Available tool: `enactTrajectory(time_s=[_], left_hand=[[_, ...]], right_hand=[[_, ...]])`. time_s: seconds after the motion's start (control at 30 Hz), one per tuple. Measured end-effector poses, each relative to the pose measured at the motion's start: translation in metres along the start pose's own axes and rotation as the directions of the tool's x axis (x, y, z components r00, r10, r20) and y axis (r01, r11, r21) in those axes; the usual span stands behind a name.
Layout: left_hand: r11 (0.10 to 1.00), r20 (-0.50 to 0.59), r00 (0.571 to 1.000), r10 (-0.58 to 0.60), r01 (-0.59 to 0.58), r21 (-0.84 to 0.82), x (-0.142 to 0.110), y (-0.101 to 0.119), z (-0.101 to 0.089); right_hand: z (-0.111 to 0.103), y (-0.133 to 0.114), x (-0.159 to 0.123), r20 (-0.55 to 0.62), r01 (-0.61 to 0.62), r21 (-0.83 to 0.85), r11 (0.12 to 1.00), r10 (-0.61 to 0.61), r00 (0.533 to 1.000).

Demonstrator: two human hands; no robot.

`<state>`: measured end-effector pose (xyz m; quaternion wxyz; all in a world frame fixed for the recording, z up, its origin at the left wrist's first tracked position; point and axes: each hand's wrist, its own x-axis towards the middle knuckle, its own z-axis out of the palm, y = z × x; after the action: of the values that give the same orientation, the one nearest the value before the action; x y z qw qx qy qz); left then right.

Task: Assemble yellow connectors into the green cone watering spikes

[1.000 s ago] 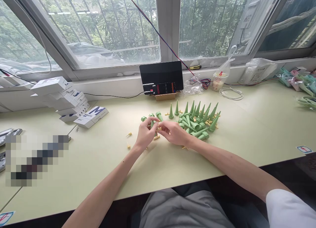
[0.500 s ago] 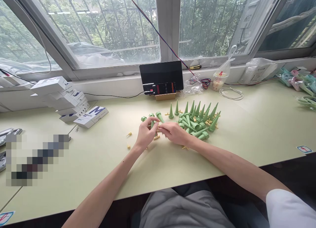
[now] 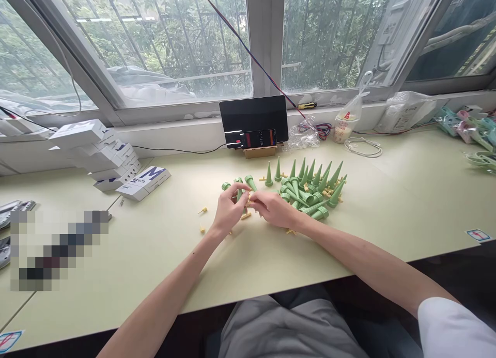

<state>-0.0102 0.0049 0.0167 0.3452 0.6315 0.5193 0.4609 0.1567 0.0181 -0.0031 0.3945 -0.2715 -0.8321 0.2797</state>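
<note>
My left hand (image 3: 229, 207) and my right hand (image 3: 273, 207) meet fingertip to fingertip over the table. Both are closed in a pinch on a small yellow plastic piece (image 3: 249, 197), mostly hidden by the fingers. Just behind the left hand lie a few green plastic cones (image 3: 251, 183). To the right is a heap of green cones (image 3: 306, 197), with several more standing point up (image 3: 278, 170) behind it. One yellow piece (image 3: 246, 216) rests on the table below the fingers. Two small yellow pieces with thin stems (image 3: 203, 210) lie left of my left hand.
A phone (image 3: 259, 138) leans against a black tablet (image 3: 253, 115) on a cardboard stand. White boxes (image 3: 143, 183) are stacked at left. Behind the cones are a bagged cup (image 3: 344, 126) and a coiled white cable (image 3: 363, 147). Plastic-wrapped coloured items (image 3: 467, 125) lie far right.
Both hands stay in nearly the same place, with the fingertips shifted only slightly around the small yellow piece. The cones and loose pieces have not moved.
</note>
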Motion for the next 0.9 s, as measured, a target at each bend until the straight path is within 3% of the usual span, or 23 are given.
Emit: enactTrajectory(time_s=[0.23,0.63,0.9], left_hand=[[1.0,0.019,1.0,0.001,-0.001,-0.026,-0.0005,0.0008,-0.0004],[1.0,-0.005,1.0,-0.002,0.002,-0.002,0.0005,-0.0004,-0.0007],[1.0,0.012,1.0,-0.013,0.013,-0.022,-0.0003,0.0003,-0.0001]], right_hand=[[-0.0006,-0.0003,0.0001,0.025,-0.005,-0.041,0.999,0.006,1.0],[0.0014,0.002,-0.0013,-0.021,0.024,0.028,0.999,-0.023,1.0],[0.0,-0.0001,0.0,0.024,0.013,-0.01,1.0,-0.012,1.0]])
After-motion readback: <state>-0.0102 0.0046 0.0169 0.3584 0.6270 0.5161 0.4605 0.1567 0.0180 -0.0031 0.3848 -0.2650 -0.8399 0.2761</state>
